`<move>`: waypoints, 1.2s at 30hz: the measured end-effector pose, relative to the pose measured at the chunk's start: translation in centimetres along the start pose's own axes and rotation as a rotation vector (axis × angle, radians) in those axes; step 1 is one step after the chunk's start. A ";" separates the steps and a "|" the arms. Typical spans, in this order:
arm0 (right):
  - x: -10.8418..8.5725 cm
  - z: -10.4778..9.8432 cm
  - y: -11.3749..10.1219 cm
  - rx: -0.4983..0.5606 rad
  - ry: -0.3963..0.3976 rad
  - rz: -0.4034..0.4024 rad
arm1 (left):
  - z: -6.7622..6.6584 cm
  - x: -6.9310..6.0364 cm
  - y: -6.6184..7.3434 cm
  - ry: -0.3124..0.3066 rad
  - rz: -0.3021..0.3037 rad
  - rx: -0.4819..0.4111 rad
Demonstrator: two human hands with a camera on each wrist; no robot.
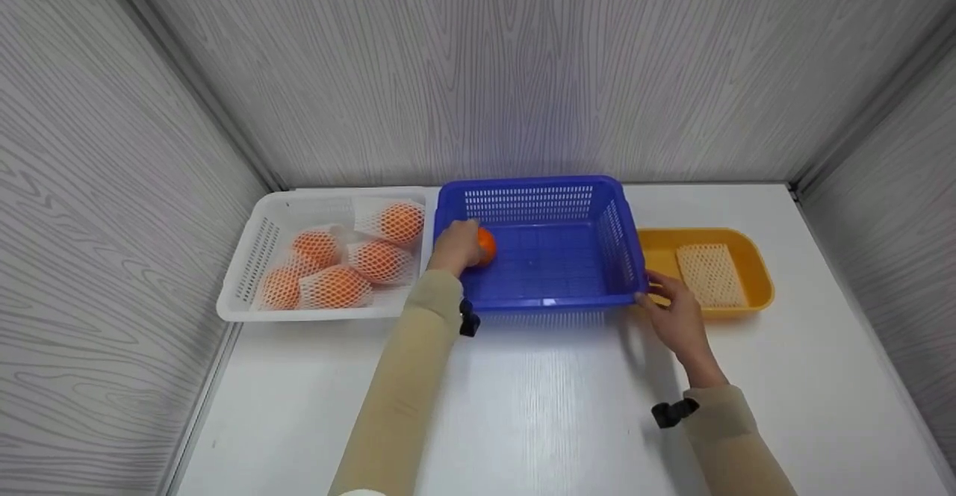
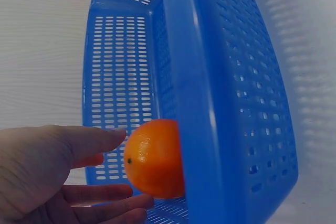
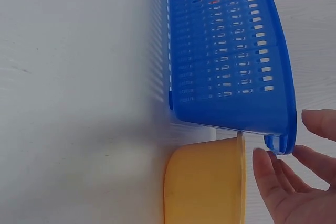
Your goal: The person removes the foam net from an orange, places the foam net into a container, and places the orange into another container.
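Note:
A bare orange [image 1: 486, 246] lies at the left end of the blue basket [image 1: 538, 305]. My left hand [image 1: 457, 246] reaches over the basket's left side. In the left wrist view, thumb and fingers [image 2: 100, 195] are spread on either side of the orange [image 2: 155, 158], their tips at its near edge, without closing round it. At the basket's front right corner is my right hand [image 1: 674, 317]. Its extended fingers [image 3: 268, 177] reach up at the corner of the blue rim [image 3: 290, 114] in the right wrist view, with the thumb apart from them.
To the left, a white basket [image 1: 321, 315] holds several oranges in white foam nets. A yellow tray [image 1: 760, 276] on the right holds flat foam nets [image 1: 709, 276]. Wood-grain panels [image 1: 523, 70] enclose the white table [image 1: 538, 406] at the back and both sides.

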State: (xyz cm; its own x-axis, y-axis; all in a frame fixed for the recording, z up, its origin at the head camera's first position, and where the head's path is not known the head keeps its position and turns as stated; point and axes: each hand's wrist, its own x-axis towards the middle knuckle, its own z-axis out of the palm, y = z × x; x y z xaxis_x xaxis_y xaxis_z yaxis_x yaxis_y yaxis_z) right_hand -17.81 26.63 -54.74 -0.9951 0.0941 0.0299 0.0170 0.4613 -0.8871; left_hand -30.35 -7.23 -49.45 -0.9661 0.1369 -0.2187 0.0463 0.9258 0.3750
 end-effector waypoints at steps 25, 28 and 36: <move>-2.3 2.1 -4.7 0.020 0.035 -0.200 | -3.1 -7.1 -4.9 0.167 0.095 -0.055; -2.9 3.3 -5.1 0.054 -0.009 -0.212 | -3.2 -7.9 -6.1 0.207 0.076 -0.114; -4.3 6.9 -6.0 0.131 -0.127 -0.261 | -3.0 -9.6 -9.5 0.337 0.049 -0.206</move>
State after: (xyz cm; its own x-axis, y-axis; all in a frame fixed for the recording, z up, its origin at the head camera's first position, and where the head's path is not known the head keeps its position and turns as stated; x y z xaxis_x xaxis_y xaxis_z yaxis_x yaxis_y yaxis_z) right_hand -14.27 17.38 -52.71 -0.9684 -0.1279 0.2140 -0.2454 0.3373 -0.9088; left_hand -22.27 -18.37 -48.18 -0.9948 0.0246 0.0990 0.0759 0.8264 0.5579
